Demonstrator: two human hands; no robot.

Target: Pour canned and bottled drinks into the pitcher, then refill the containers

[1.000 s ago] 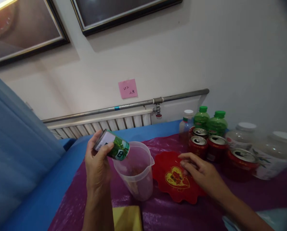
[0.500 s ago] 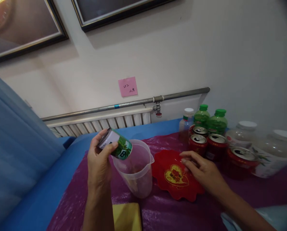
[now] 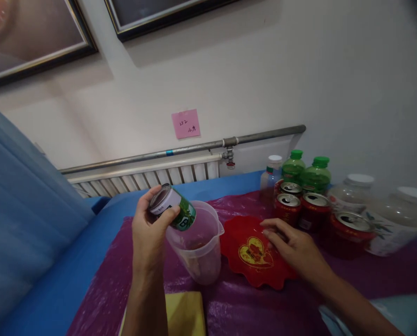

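Wrapped round a green and white can (image 3: 175, 207), my left hand (image 3: 150, 226) tips it over the mouth of a clear plastic pitcher (image 3: 203, 261). The can's far end points down into the pitcher, where something brownish lies low inside. My right hand (image 3: 287, 240) hovers at or rests on the right edge of a red scalloped plate (image 3: 232, 233) with a yellow heart print; contact is hard to tell. Its fingers are loosely bent and apart, holding nothing visible.
Red cans (image 3: 315, 210), green-capped bottles (image 3: 316, 175), a white-capped bottle (image 3: 272, 175) and clear jars (image 3: 399, 219) crowd the right side. A yellow cloth (image 3: 185, 315) lies in front of the pitcher. Blue curtain (image 3: 26, 200) hangs at left.
My left hand and the can have shifted slightly right and tilt over the pitcher as before. My right hand has barely moved.
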